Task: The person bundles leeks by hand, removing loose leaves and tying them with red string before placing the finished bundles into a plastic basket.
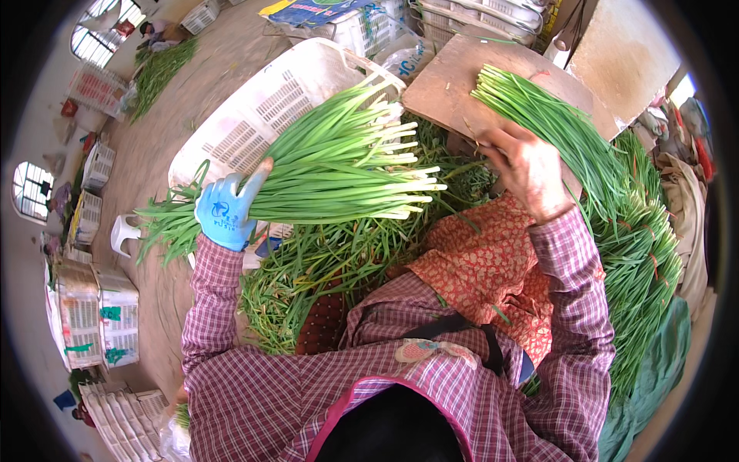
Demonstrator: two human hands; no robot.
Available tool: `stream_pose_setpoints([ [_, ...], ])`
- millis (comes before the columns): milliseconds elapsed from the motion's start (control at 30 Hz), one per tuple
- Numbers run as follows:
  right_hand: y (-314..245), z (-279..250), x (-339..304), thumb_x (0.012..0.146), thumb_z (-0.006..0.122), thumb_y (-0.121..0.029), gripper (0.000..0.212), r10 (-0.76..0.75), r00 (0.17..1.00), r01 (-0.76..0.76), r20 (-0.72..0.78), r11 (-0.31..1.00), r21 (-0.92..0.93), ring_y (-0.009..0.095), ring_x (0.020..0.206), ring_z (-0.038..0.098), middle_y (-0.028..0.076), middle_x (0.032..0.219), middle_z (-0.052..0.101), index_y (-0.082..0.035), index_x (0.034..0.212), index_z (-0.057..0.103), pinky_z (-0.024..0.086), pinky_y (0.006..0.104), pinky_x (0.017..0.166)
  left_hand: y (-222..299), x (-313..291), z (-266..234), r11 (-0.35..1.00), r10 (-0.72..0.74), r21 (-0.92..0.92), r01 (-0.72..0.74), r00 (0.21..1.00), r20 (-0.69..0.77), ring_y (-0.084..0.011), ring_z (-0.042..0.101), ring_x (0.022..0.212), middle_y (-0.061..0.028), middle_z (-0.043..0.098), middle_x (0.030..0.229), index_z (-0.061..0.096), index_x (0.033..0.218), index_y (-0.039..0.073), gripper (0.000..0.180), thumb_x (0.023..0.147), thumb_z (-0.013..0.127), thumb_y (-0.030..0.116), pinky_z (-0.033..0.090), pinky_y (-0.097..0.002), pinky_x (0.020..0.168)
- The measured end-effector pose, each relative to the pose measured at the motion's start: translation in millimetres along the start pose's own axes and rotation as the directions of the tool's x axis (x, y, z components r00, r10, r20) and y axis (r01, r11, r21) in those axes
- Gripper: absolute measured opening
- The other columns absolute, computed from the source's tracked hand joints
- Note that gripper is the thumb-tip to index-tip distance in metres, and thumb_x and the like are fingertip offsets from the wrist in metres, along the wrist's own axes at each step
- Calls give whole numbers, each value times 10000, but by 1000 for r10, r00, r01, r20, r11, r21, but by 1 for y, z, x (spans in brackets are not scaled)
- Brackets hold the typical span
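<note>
Over the white basket point(277, 85): our left hand point(225, 212), in a blue glove point(222, 206), gripped a thick bunch of green stalks point(346, 162); the thumb pressed across the top; the pale ends pointed to our right, and the leaf tips trailed out past the glove on our left; the bunch hid part of the basket and reached beyond its rim.

By the board point(454, 81): our right hand point(531, 165) was bare and raised at the near edge; its fingers bent in toward the thumb; whether they pinched something thin, we could not tell.

Second bunch point(539, 104): it lay on the board, just beyond our right hand; its pale ends faced away from us, and its leaves ran toward a big pile of greens point(635, 262).

Pile at our right: red bands circled some of its bundles; a green sheet point(654, 377) lay beside it.

Loose greens point(308, 262): they spread in a tangle beneath the held bunch, between the basket and our lap.

Lap: a red flowered cloth point(477, 262) covered part of it; checked sleeves point(212, 296) covered our arms.

Far left: white crates point(96, 312) stood on the floor point(165, 300), well apart from us.
</note>
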State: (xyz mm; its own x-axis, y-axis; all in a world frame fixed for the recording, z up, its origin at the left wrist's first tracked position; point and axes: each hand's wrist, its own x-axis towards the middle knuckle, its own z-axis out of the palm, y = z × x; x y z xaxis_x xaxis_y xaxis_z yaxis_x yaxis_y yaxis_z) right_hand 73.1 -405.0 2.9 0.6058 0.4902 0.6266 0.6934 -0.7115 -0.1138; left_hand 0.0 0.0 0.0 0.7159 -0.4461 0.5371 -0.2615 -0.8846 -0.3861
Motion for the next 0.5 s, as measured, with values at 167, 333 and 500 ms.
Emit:
stream_pose_setpoints([
  [167, -40, 14, 35, 792, 645, -173, 168, -235, 972, 233, 10, 966, 115, 154, 736, 600, -8, 812, 520, -172, 960, 628, 526, 287, 545, 9, 14, -10, 998, 54, -26, -54, 999, 5, -215, 567, 675, -11, 565, 813, 533, 1270, 379, 852, 507, 691, 36, 479, -344, 605],
  [333, -47, 15, 42, 709, 640, -158, 177, -370, 927, 362, 65, 926, 107, 176, 780, 580, 7, 844, 494, -171, 877, 587, 516, 301, 539, 16, 15, -9, 998, 53, -43, -54, 998, -34, -215, 568, 689, -9, 578, 849, 529, 1270, 386, 879, 480, 723, 52, 482, -337, 615],
  [500, -24, 10, 19, 688, 604, -135, 136, -313, 947, 315, 75, 949, -9, 182, 808, 578, 33, 857, 506, -128, 813, 551, 504, 311, 499, 13, 12, -6, 998, 56, -37, -57, 998, -34, -205, 571, 700, -5, 583, 860, 557, 1246, 380, 773, 536, 721, 120, 483, -330, 626],
])
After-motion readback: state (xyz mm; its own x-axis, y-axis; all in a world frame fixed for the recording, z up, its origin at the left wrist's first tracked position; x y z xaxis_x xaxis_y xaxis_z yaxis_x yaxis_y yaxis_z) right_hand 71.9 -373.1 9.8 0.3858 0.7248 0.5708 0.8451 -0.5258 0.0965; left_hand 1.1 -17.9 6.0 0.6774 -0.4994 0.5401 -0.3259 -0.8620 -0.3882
